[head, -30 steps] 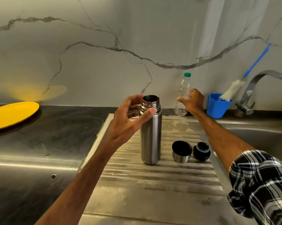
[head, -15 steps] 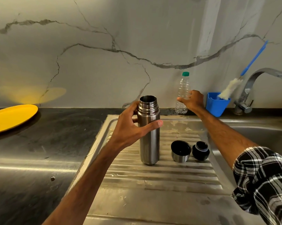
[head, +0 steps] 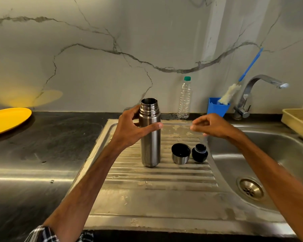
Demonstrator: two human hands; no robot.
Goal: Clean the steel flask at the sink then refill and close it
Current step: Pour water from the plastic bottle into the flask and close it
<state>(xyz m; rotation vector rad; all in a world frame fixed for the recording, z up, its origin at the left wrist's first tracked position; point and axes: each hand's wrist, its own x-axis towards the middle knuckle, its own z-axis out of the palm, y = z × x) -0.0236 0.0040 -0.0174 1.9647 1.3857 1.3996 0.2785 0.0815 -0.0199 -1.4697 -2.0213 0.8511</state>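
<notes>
Open flask [head: 150, 137] stands upright on the drainboard [head: 147, 182], left hand [head: 132, 130] wrapped round its neck, likely steadying it; right hand [head: 215, 125] at three o'clock, loosely curled, empty; cup [head: 180, 153] and stopper [head: 200, 153] just right.

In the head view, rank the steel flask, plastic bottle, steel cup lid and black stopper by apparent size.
1. steel flask, tallest and widest.
2. plastic bottle, shorter and slimmer, but it stands farther back, so its true size against the flask is unsure.
3. steel cup lid.
4. black stopper, slightly smaller than the cup lid beside it.
</notes>
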